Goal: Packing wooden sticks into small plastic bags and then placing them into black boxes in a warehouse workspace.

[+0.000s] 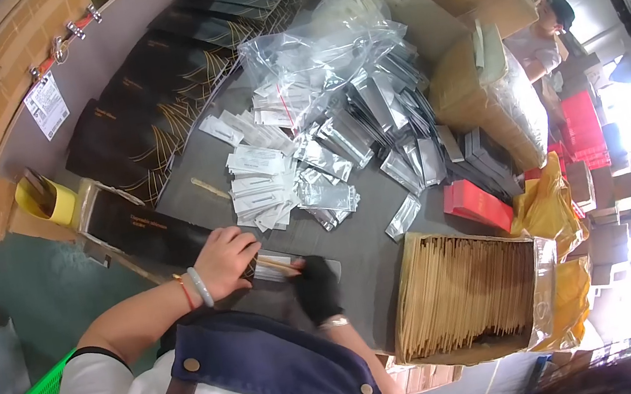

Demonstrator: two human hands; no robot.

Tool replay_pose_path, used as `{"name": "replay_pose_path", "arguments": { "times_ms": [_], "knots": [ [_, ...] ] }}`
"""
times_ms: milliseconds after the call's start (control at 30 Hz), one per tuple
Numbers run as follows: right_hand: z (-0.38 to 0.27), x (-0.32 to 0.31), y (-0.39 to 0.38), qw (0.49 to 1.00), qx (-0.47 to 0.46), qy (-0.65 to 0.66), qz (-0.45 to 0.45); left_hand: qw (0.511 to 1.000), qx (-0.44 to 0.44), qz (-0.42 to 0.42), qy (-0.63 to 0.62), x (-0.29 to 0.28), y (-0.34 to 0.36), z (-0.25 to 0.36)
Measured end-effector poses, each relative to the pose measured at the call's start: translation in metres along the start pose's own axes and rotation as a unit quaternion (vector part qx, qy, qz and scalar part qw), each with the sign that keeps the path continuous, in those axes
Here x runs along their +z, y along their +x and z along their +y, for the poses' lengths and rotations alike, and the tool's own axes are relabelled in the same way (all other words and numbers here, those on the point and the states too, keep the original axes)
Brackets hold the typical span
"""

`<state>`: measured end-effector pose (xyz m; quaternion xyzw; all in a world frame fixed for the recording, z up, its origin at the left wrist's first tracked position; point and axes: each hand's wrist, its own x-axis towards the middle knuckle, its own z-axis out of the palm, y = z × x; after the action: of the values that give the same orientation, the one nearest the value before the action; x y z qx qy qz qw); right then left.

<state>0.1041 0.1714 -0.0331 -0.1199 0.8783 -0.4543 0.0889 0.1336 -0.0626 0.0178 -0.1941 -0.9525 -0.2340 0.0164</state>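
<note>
Head view: A person in a dark-collared white top works at a grey worktop [360,239], L hand [228,262] on a black pack [152,228]. The pack is long, flat & dark, w/ small gold lettering & fine gold lines nr its R end; it lies along the worktop's near-L edge, that R end partly hidden under the hand. A thin, straight tan stick [277,265] slants just R of it, over a pale flat packet [268,274].

L hand, bare, has fingers close tog. & bent over the pack's end; can't tell if it grips or only presses. White bracelet [200,287] & red cord [185,292] circle the wrist. R hand [317,288], in a black glove, is curled closed w/ the stick's R end btwn its fingers; exact finger positions too dark to tell.

Beyond the hands: white & silver packets [259,181] in a loose heap, a clear plastic bag [332,44] behind. To R, an open carton [545,284] packed w/ thin wooden sticks [456,290], nr a red box [475,205].
</note>
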Motion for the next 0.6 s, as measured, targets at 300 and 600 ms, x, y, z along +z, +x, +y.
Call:
{"name": "replay_pose_path", "arguments": {
  "times_ms": [300,600],
  "knots": [
    [-0.046,-0.019,0.012,0.932,-0.177,-0.301,-0.096,0.99,0.079,-0.086,0.077,-0.005,0.014,-0.003],
    [-0.041,-0.068,0.005,0.953,-0.072,-0.291,-0.042,0.977,-0.025,0.143,0.159,-0.091,0.027,-0.083]
  ]
}}
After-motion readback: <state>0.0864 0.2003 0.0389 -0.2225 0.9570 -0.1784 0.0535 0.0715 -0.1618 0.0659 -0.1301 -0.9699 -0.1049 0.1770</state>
